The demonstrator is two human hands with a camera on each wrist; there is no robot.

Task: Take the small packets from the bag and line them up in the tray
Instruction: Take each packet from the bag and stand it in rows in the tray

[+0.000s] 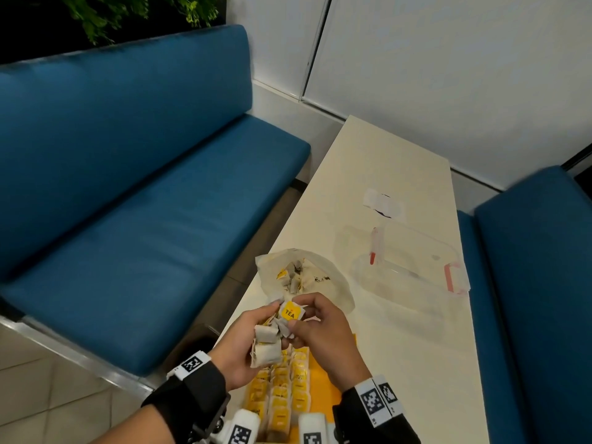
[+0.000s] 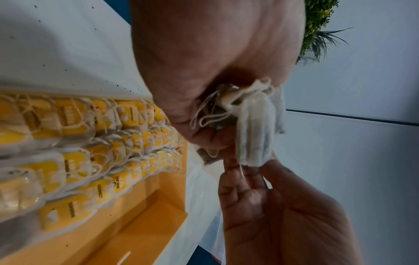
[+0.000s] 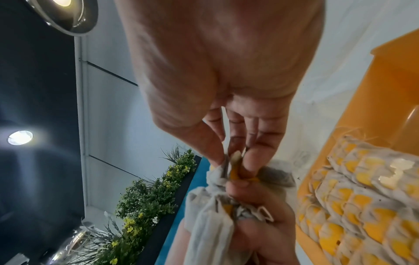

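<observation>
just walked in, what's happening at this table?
A person is sorting tea bags into an orange tray. The left hand grips a bunch of tea bags above the tray, and the right hand pinches one with a yellow TEA tag out of the bunch. Several rows of tea bags already lie in the tray. The plastic bag lies open just beyond on the table, with more tea bags inside. A clear container sits to its right.

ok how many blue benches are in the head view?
2. The left bench runs along the table's left side, mostly in view. The right bench stands on the table's right side, cut off by the frame edge. More may lie outside the view.
</observation>
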